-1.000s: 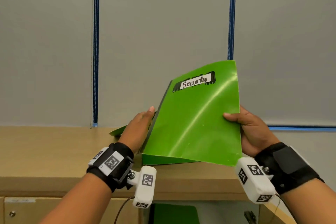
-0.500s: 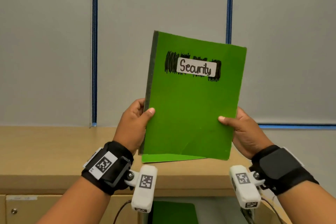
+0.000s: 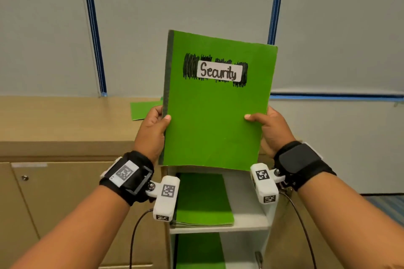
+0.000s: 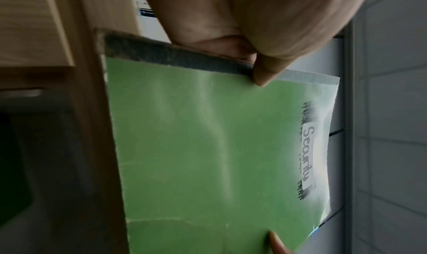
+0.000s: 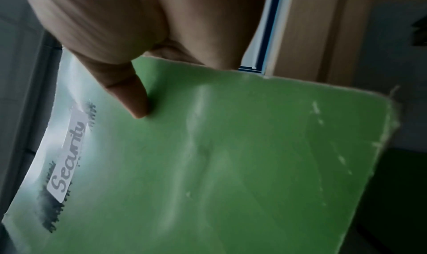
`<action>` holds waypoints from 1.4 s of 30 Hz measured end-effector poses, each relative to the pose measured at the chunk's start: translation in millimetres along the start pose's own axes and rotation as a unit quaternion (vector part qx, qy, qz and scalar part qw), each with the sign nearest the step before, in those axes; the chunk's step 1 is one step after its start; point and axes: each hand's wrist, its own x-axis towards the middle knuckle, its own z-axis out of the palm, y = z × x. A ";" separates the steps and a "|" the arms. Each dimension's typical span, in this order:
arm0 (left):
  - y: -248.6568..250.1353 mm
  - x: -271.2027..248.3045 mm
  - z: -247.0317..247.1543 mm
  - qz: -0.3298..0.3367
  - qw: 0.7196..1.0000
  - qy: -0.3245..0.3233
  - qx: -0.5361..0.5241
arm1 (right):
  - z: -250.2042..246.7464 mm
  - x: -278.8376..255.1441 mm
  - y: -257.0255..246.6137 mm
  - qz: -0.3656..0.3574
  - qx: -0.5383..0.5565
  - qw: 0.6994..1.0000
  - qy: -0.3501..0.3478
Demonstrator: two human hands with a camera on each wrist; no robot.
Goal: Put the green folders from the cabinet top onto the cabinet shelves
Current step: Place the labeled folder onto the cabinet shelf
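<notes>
The folder [image 3: 215, 102] now stands upright and nearer, label facing the person. The left hand [image 3: 150, 131] at 9 o'clock and the right hand [image 3: 273, 131] at 3 o'clock pinch its edges, probably to read it; open shelves [image 3: 249, 220] wait at 6 o'clock.
</notes>
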 end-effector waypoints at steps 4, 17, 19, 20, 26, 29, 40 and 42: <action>-39.5 -26.5 -8.9 -0.039 0.999 0.010 -0.002 | -6.4 -17.0 35.4 0.040 -0.001 0.999 0.004; -185.8 -110.3 -30.3 -0.111 0.990 0.077 0.047 | -39.6 -49.4 184.5 0.173 -0.003 0.985 0.007; -208.0 -121.3 -31.9 -0.129 0.987 0.074 0.059 | -47.3 -54.5 209.0 0.186 -0.013 0.982 0.012; -219.0 -125.7 -32.6 -0.137 0.986 0.071 0.065 | -50.4 -57.0 219.6 0.193 -0.015 0.981 0.013; -271.8 -144.8 -29.6 -0.199 0.975 0.070 0.064 | -75.7 -60.3 275.3 0.228 -0.027 0.973 0.012; -294.7 -143.5 -28.1 -0.231 0.968 0.075 0.063 | -89.8 -61.4 306.1 0.247 -0.038 0.968 0.009; -318.4 -99.7 -21.3 -0.237 0.900 -0.039 0.364 | -93.2 -29.3 350.2 0.218 -0.169 0.960 0.051; -322.4 -100.0 -18.9 -0.177 0.877 -0.105 0.434 | -93.0 -17.6 356.9 0.220 -0.157 0.961 0.059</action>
